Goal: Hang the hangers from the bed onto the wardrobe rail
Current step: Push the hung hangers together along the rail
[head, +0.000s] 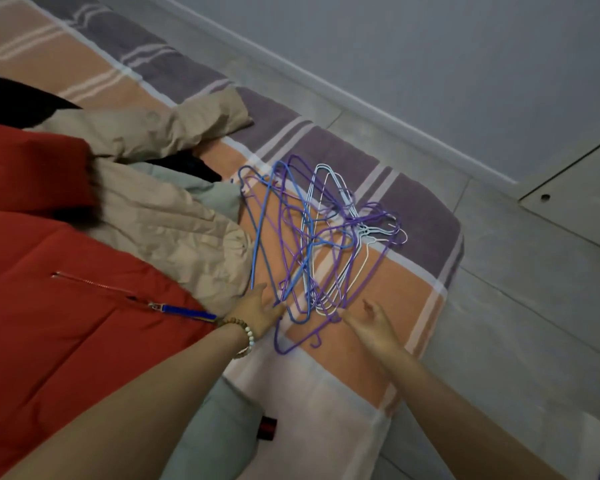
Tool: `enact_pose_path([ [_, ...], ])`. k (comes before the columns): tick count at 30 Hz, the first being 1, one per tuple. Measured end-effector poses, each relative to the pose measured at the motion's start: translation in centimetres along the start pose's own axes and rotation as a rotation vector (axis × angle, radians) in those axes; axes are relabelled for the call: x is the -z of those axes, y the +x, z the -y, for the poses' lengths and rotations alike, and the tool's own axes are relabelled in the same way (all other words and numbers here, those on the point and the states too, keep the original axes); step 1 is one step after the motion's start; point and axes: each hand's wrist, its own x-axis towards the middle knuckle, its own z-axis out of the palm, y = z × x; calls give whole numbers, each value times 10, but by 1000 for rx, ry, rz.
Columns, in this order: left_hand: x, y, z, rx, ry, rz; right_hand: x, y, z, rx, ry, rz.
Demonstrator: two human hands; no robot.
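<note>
Foremost, hangers [319, 244]: a tangled heap of thin wire ones in purple, blue and white, lying flat on the striped cover of the bed [413, 282], near its corner. The wires cross so closely that the number cannot be told.

Left hand [257, 308]: reached forward, back of the hand up, fingers straight and close together, holding nothing. The fingertips lie at the near edge of the heap by a blue wire; blur hides whether they touch it. A bead bracelet [246, 336] sits on the wrist.

Right hand [373, 325]: reached forward just beside the heap's near edge, palm turned inward, thumb raised, fingers loosely spread and empty. The fingertips are next to the white wires; contact cannot be made out.

Both forearms are bare and run in from the bottom edge, where they are cut off.

Beside the heap, on the left: a crumpled beige garment [160, 220], a red jacket [66, 323] with a blue zip pull [184, 310], and a grey garment [215, 192] partly under the beige one. A black garment [11, 98] is cut off at the left edge.

Beyond the bed: a grey tiled floor [516, 306] and a pale wall [430, 46].
</note>
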Motion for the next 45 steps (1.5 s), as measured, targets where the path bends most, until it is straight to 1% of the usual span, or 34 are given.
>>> enact_pose_path([
  [4, -25, 15, 14, 33, -7, -17, -24, 16, -27, -105, 117, 45],
  [9, -53, 25, 31, 101, -38, 31, -47, 22, -43, -188, 229, 131],
  [12, -66, 28, 35, 125, -122, 12, -56, 21, -47, -188, 252, 156],
  [15, -75, 27, 34, 129, -243, 16, -59, 22, -51, -205, 329, 185],
  [18, -82, 22, 25, 46, -356, 11, -53, 18, -46, -177, 411, 215],
  [22, -87, 3, -8, -106, -535, -37, -29, 8, -35, -68, 442, 147],
  [27, -81, -29, -90, -226, -717, 45, 36, -12, -12, 34, 524, 55],
  [31, -77, -61, -161, -336, -727, 156, 109, -44, 14, 45, 577, 81],
  [34, -78, -89, -216, -453, -684, 186, 172, -78, 30, 22, 484, 129],
  [37, -74, -121, -272, -571, -599, 229, 239, -123, 45, 28, 277, 135],
  [38, -72, -133, -291, -604, -578, 266, 261, -139, 51, 52, 230, 112],
  [40, -69, -160, -329, -667, -526, 343, 308, -174, 63, 127, 219, 25],
  [43, -63, -206, -388, -755, -429, 411, 372, -227, 86, 277, 321, -140],
  [45, -61, -245, -429, -786, -386, 498, 409, -266, 100, 372, 390, -225],
])
